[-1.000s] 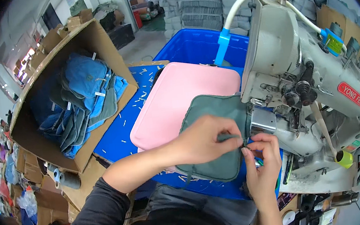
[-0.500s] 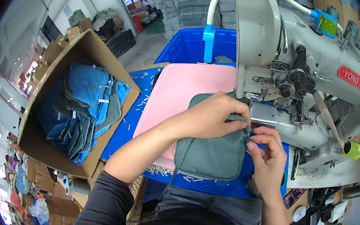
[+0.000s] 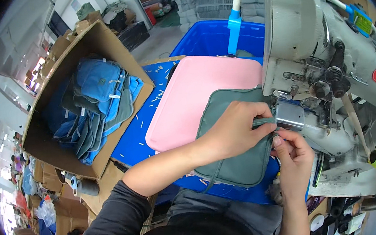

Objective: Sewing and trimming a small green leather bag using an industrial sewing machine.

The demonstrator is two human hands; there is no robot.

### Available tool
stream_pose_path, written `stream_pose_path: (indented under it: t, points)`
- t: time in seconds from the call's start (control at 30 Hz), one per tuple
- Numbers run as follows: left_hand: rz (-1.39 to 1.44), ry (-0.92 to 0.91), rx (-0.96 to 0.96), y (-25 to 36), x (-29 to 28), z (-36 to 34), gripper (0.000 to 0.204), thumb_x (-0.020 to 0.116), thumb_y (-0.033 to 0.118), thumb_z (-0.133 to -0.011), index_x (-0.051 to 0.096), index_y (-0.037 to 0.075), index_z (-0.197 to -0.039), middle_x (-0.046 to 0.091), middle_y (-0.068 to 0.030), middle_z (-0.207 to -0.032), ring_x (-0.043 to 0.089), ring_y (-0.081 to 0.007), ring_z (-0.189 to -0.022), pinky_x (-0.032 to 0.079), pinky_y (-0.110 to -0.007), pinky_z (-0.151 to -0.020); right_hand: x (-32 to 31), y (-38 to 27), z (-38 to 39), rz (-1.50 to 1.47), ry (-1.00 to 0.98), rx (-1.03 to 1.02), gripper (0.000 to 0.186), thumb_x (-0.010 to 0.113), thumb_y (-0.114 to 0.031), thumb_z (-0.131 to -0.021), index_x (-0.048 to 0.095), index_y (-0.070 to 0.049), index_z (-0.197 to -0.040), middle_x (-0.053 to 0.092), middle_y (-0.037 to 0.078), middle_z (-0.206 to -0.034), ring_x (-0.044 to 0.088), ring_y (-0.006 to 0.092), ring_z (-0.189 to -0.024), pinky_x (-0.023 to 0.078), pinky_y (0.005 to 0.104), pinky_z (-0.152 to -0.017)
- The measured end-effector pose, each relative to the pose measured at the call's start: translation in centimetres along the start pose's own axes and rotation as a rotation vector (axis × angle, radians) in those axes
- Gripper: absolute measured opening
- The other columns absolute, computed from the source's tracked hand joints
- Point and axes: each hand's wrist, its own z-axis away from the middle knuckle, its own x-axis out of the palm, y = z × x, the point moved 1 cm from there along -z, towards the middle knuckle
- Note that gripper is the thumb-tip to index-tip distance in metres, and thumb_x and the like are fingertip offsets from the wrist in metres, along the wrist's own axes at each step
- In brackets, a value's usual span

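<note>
A dark green padded fabric piece (image 3: pixel 240 171) with a rounded, corded edge lies in front of me, partly over a pink board. My left hand (image 3: pixel 245 127) reaches across it, thumb and fingers pinched on a narrow green strap (image 3: pixel 262 121) by the fabric's right edge. Just below, my right hand (image 3: pixel 294 149) is closed in a pinch at that same edge; its fingers hide most of what they grip. Both hands are beside the metal arm (image 3: pixel 289 114) of a grey industrial sewing machine (image 3: pixel 292 17). Another thin strap (image 3: pixel 216 172) hangs over the fabric toward my lap.
On the left, a tilted cardboard box (image 3: pixel 143 99) holds several blue and grey fabric pieces. The pink board (image 3: pixel 198 88) rests on a blue tabletop (image 3: pixel 128 143) strewn with scraps. Behind stands a blue tub (image 3: pixel 205 41). A dark thread cone (image 3: pixel 88 187) is near the box.
The whole view has shifted, so the machine and hands appear farther right. My left fingers still pinch the strap, which now shows straighter between them. The right hand keeps its pinch at the edge.
</note>
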Motion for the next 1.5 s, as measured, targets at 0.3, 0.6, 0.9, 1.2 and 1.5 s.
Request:
stream_pose_path:
  t: [0.3, 0.6, 0.9, 1.2, 1.5]
  points:
    - [0.03, 0.076, -0.033, -0.5, 0.7, 0.4, 0.014, 0.07, 0.009, -0.083, 0.061, -0.002, -0.084, 0.06, -0.0077, -0.068, 0.049, -0.0073, -0.059, 0.04, -0.026, -0.051, 0.5, -0.1, -0.2, 0.012, 0.038, -0.01, 0.013, 0.065, -0.005, -0.09, 0.065, 0.002, -0.101, 0.067, 0.005, -0.092, 0.06, 0.0067, -0.072, 0.051, 0.0218, -0.06]
    - [0.263, 0.112, -0.148, -1.5, 1.3, 0.4, 0.018, 0.071, 0.003, -0.08, 0.059, 0.001, -0.093, 0.064, -0.0022, -0.081, 0.057, -0.0057, -0.075, 0.044, -0.022, -0.061, 1.2, -0.7, -0.5, -0.065, 0.126, 0.042, 0.018, 0.067, -0.006, -0.089, 0.061, 0.002, -0.103, 0.065, 0.004, -0.081, 0.058, 0.0062, -0.064, 0.048, 0.0201, -0.054]
    - [0.555, -0.014, -0.406, -1.7, 0.5, 0.0, 0.026, 0.073, -0.001, -0.078, 0.059, 0.001, -0.1, 0.063, -0.0032, -0.087, 0.059, -0.0068, -0.082, 0.047, -0.021, -0.072, 0.3, -0.3, -1.0, -0.063, -0.02, 0.2, 0.014, 0.065, -0.013, -0.092, 0.065, 0.001, -0.095, 0.065, 0.002, -0.074, 0.057, 0.0053, -0.058, 0.047, 0.019, -0.052]
    - [0.387, -0.13, -0.364, -1.7, -0.2, -0.3, 0.015, 0.071, 0.005, -0.083, 0.064, 0.0, -0.095, 0.064, -0.0022, -0.08, 0.058, -0.0066, -0.076, 0.047, -0.021, -0.071, 0.3, -0.2, -1.2, -0.081, -0.046, 0.189, 0.011, 0.063, -0.011, -0.093, 0.064, 0.0, -0.092, 0.065, 0.001, -0.072, 0.056, 0.005, -0.055, 0.046, 0.0191, -0.052]
    - [0.307, -0.205, -0.469, -0.8, -0.2, -0.2, 0.026, 0.065, 0.022, -0.09, 0.065, 0.003, -0.071, 0.055, 0.0017, -0.056, 0.041, -0.0031, -0.047, 0.026, -0.023, -0.042, 0.6, 0.1, -0.8, 0.0, -0.019, 0.114, 0.011, 0.062, -0.011, -0.094, 0.061, 0.0, -0.097, 0.06, -0.003, -0.07, 0.052, 0.0016, -0.057, 0.042, 0.018, -0.051]
